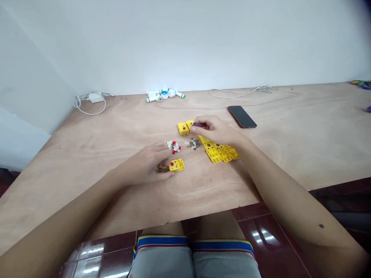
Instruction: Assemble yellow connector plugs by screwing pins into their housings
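Grey shorts (191, 258) at 6 o'clock | table (87, 154) | right hand (216, 131) narrow, pinching small dark tool (198, 124) by yellow housings (183, 128) at 12 o'clock | left hand (147, 164) narrow, beside yellow plate (176, 165) at 6 o'clock of metal screws (193, 143); grip unclear

We have table (290, 162) against wall (185, 46). Mid-table: screws (193, 143) among plug parts (216, 152). Behind, right: phone (242, 116). Along back edge, left to right: charger (95, 98), fittings (164, 94), cable (239, 92).
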Action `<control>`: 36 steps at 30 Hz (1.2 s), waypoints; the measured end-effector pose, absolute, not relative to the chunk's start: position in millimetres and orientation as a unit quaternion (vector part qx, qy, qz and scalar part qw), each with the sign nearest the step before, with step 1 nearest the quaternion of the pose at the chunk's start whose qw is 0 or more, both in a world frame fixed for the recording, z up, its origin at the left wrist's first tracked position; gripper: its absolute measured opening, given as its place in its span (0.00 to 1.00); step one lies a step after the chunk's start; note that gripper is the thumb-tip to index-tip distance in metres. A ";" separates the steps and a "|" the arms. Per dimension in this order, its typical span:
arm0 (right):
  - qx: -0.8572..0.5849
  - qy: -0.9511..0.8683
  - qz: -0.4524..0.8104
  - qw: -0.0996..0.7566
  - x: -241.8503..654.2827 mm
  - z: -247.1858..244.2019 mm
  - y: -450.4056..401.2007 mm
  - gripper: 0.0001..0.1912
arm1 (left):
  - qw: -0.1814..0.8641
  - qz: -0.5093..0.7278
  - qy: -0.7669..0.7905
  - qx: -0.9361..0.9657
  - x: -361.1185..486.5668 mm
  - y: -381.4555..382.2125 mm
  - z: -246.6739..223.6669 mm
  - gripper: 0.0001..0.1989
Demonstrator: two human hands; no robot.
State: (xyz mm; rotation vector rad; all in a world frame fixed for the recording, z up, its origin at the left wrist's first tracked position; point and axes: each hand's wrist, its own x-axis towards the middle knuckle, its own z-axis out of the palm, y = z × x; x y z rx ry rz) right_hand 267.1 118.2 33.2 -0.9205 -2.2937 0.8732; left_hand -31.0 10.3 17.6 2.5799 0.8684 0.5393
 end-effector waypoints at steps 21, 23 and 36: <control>-0.226 -0.561 0.665 0.438 209.8 38.0 103.8 0.25 | 0.188 0.228 0.283 0.912 -34.4 17.3 9.2 0.13; -0.220 -0.554 0.649 0.474 208.9 36.6 103.0 0.26 | 0.190 0.229 0.291 0.909 -29.4 15.6 4.6 0.11; -0.199 -0.723 0.546 0.374 214.6 25.1 92.9 0.25 | 0.154 0.270 0.274 0.910 -21.8 11.6 1.9 0.13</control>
